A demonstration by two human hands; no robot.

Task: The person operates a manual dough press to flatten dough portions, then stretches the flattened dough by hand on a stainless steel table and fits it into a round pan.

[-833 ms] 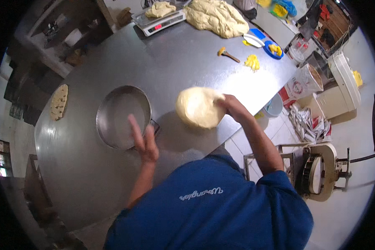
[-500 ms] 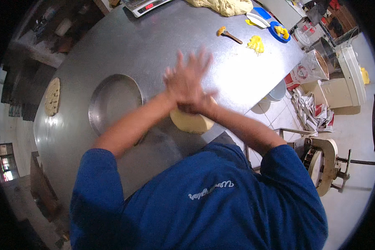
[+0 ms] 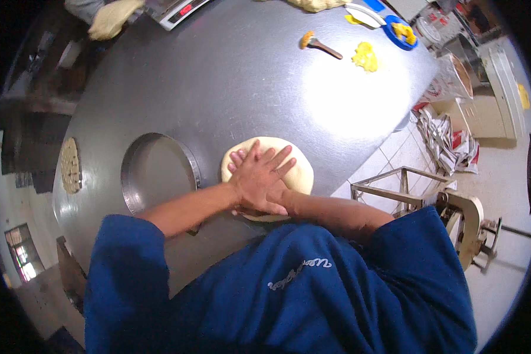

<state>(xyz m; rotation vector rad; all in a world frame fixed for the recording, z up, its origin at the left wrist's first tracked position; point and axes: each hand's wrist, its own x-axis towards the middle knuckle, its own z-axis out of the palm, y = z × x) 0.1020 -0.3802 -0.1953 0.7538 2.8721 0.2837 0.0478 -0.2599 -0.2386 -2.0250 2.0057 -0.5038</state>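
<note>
Two hands (image 3: 258, 184), grip spread, press dough (image 3: 299, 168) — left forearm (image 3: 188, 206) partly hiding pan (image 3: 160, 171), brush (image 3: 324, 48) beyond.

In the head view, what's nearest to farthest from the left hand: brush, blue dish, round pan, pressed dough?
1. Pressed dough: beneath the left hand.
2. Round pan: to the left.
3. Brush: ahead, slightly right.
4. Blue dish: farther ahead, well right.

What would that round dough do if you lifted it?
The round dough would probably sag, since it looks soft and bulges around the stacked hands. It likely wouldn't roll, because it lies broad and flattened on the metal table.
</note>
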